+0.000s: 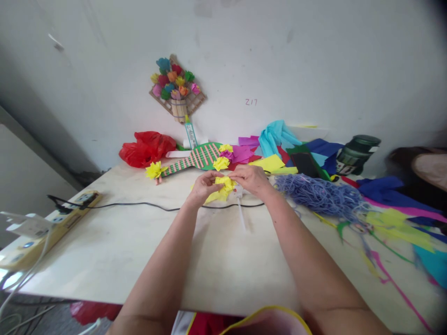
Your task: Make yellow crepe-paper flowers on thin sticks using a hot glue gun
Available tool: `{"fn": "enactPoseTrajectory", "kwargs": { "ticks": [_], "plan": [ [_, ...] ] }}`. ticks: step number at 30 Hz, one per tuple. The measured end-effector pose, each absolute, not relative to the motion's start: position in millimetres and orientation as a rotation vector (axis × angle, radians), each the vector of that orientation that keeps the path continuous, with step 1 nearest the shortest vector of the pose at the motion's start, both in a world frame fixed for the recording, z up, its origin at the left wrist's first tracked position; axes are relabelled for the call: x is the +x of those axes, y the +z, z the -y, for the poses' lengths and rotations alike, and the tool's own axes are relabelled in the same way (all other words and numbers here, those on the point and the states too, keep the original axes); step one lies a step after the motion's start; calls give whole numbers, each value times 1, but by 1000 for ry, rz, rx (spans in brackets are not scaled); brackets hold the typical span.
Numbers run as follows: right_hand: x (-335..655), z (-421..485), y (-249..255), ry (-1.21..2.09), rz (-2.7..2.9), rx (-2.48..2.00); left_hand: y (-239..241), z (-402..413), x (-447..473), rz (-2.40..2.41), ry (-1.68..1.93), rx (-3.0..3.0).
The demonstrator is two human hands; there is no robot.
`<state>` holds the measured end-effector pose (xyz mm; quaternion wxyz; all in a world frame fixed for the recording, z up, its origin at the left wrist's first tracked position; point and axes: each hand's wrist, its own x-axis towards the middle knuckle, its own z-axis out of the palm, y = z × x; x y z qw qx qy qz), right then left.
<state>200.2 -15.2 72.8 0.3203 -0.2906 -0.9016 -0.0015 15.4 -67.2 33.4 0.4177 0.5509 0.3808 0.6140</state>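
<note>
Both of my hands meet over the middle of a pale table (104, 242). My left hand (201, 185) and my right hand (250, 178) pinch a crumpled piece of yellow tissue paper (223, 187) between them. A thin white stick (240, 211) points down from the paper toward me. Just beyond my hands lies a striped green and pink paddle-shaped board (195, 159) with yellow (221, 163) and pink paper flowers on it. Another yellow paper flower (154, 170) lies at the board's handle end.
A black cable (146, 204) crosses the table to a yellow power strip (52, 222) at the left. A red plastic bag (146, 148) sits at the back. Blue string (321, 194), coloured paper sheets and a dark jar (356, 153) crowd the right side. A paper-flower bouquet (176, 86) hangs on the wall.
</note>
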Motion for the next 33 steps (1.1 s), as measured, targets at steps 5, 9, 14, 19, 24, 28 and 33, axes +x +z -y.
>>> {"fn": "enactPoseTrajectory", "kwargs": {
  "ticks": [5,9,14,19,24,28,33],
  "plan": [
    [201,20,75,-122,2422,-800,32,66,14,-955,1531,1386],
    [199,21,75,-156,2421,-797,31,65,12,-949,1524,1366],
    [197,21,77,-150,2440,-775,31,65,11,-955,1522,1362],
    [198,22,77,-138,2444,-763,31,65,10,-939,1522,1355],
    [201,23,77,-205,2449,-824,30,65,10,-941,1515,1362],
    [200,23,77,-231,2462,-847,30,66,10,-926,1519,1353],
    [197,24,78,-188,2459,-791,31,66,10,-945,1514,1357]
  ]
}}
